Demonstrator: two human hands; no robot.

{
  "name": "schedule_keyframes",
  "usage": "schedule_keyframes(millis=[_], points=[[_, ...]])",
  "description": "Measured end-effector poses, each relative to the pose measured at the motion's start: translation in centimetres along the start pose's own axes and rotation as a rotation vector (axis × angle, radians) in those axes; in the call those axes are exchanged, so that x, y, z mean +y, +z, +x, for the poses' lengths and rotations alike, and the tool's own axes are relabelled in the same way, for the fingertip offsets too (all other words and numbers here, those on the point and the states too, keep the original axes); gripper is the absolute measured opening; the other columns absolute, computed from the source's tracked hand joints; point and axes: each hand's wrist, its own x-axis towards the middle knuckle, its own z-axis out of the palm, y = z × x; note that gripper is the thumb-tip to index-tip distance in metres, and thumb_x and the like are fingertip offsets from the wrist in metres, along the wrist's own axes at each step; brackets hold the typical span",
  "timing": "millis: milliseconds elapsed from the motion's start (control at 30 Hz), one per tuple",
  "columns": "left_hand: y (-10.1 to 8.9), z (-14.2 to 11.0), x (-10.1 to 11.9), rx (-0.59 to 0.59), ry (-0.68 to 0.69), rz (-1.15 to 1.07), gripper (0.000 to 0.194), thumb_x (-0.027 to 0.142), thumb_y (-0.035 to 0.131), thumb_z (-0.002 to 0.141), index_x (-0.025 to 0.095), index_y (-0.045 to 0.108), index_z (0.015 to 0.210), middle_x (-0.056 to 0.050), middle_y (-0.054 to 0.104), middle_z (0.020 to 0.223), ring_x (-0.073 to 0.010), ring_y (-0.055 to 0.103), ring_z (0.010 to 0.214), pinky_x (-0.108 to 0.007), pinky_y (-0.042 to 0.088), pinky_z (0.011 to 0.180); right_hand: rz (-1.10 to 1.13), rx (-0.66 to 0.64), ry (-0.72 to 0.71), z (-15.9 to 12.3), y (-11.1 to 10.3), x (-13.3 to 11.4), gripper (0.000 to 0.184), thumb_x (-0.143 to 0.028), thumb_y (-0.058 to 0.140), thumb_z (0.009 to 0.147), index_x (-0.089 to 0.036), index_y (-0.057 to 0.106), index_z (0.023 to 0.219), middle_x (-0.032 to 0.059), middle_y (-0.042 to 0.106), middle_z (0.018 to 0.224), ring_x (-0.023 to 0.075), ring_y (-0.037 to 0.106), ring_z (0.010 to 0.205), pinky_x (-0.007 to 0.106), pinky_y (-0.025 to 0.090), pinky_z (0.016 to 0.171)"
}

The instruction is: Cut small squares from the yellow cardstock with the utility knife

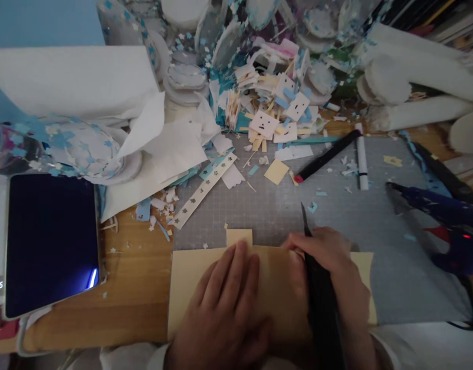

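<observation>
Lower centre of frame: cream sheet (pixel 190 277), I judge it light, stiffish, easily creased; best pinned near its edges | left hand (pixel 226 303): flat upon it, fingers together | right hand (pixel 338 277): gripping black pointed tool (pixel 323 308).

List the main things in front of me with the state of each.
Left hand, fingers extended over the cream paper sheet
Right hand, closed around a black pointed tool
Cream paper sheet, flat, partly covered
Small cream tab, jutting past it
Tablet, screen mostly dark
Glue gun, red light lit
Cream strip, patterned with small shapes
Paper figures, faces drawn, heaped
Cutting mat, strewn with scraps
</observation>
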Motion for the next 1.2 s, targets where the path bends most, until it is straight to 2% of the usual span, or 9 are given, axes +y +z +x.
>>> schedule_keyframes(millis=[167,267,400,567,667,767,900,1000,1200], points=[[0.2,0.0,-0.2,0.020,0.002,0.017,0.063,0.048,0.055,0.082,0.008,0.053,0.130,-0.018,0.047,0.141,-0.0282,0.037,0.133,-0.034,0.020,0.110,0.021,0.045,-0.010,-1.4,0.3,0.1,0.017,-0.011,0.049,0.085,-0.024,0.058,0.090,0.0011,0.064,0.075,0.0201,0.059,0.073,0.041,0.040,0.081],[0.5,0.1,-0.2,0.050,0.007,0.026,0.060,0.049,0.053,0.083,0.009,0.055,0.128,-0.018,0.051,0.138,-0.0278,0.039,0.131,-0.034,0.021,0.110,-0.030,0.002,0.068,-1.4,0.8,0.2,0.015,-0.016,0.046,0.089,-0.024,0.058,0.092,0.0038,0.067,0.083,0.0235,0.060,0.082,0.047,0.036,0.089],[0.4,0.2,-0.3,0.073,0.026,0.030,0.057,0.048,0.052,0.084,0.008,0.057,0.125,-0.019,0.053,0.134,-0.0289,0.042,0.129,-0.035,0.025,0.109,-0.053,-0.061,0.119,-1.2,1.5,0.5,0.016,-0.019,0.045,0.092,-0.026,0.058,0.098,0.0028,0.069,0.089,0.0235,0.061,0.086,0.049,0.035,0.093],[-0.6,0.2,-0.5,0.059,0.072,-0.043,0.035,0.024,0.053,0.085,0.007,0.062,0.115,-0.016,0.062,0.124,-0.0286,0.049,0.124,-0.037,0.037,0.102,-0.030,-0.028,0.100,-1.2,1.4,0.6,0.015,-0.019,0.046,0.090,-0.025,0.058,0.095,0.0038,0.071,0.085,0.0252,0.063,0.084,0.053,0.037,0.092],[-0.9,0.3,-0.5,0.082,0.084,-0.079,0.031,0.014,0.052,0.083,0.006,0.063,0.111,-0.013,0.065,0.120,-0.0250,0.052,0.122,-0.035,0.039,0.102,0.037,-0.089,0.036,-1.5,0.5,0.3,0.017,-0.016,0.047,0.088,-0.025,0.058,0.096,0.0062,0.071,0.098,0.0256,0.064,0.093,0.054,0.038,0.095],[-0.9,0.3,-0.4,0.076,0.094,-0.066,0.030,0.016,0.051,0.085,0.006,0.065,0.110,-0.013,0.065,0.121,-0.0250,0.052,0.123,-0.035,0.038,0.104,0.126,-0.215,-0.076,-2.2,0.0,-0.1,0.027,-0.009,0.048,0.087,-0.027,0.059,0.105,0.0064,0.066,0.118,0.0235,0.060,0.111,0.054,0.036,0.103],[-0.8,-0.2,-0.1,0.064,0.054,-0.062,0.032,0.017,0.048,0.087,0.010,0.064,0.114,-0.010,0.062,0.127,-0.0234,0.049,0.127,-0.035,0.035,0.107,0.137,-0.306,-0.107,-3.3,0.6,-0.5,0.037,-0.008,0.046,0.089,-0.025,0.056,0.120,0.0071,0.064,0.125,0.0211,0.054,0.122,0.048,0.039,0.106],[-0.6,-0.7,-0.1,0.047,0.000,-0.057,0.034,0.018,0.047,0.088,0.014,0.063,0.118,-0.007,0.059,0.132,-0.0234,0.044,0.131,-0.035,0.031,0.110,0.110,-0.317,-0.107,-3.8,1.1,-0.5,0.036,-0.010,0.043,0.091,-0.025,0.057,0.120,0.0072,0.062,0.129,0.0201,0.052,0.126,0.046,0.040,0.106],[-0.4,-1.1,-0.2,0.061,0.031,-0.034,0.032,0.020,0.048,0.089,0.014,0.064,0.116,-0.007,0.058,0.133,-0.0251,0.043,0.132,-0.037,0.030,0.111,0.082,-0.292,-0.114,-4.1,1.1,-0.7,0.035,-0.010,0.042,0.092,-0.024,0.059,0.119,0.0069,0.063,0.128,0.0199,0.052,0.126,0.046,0.041,0.106]])
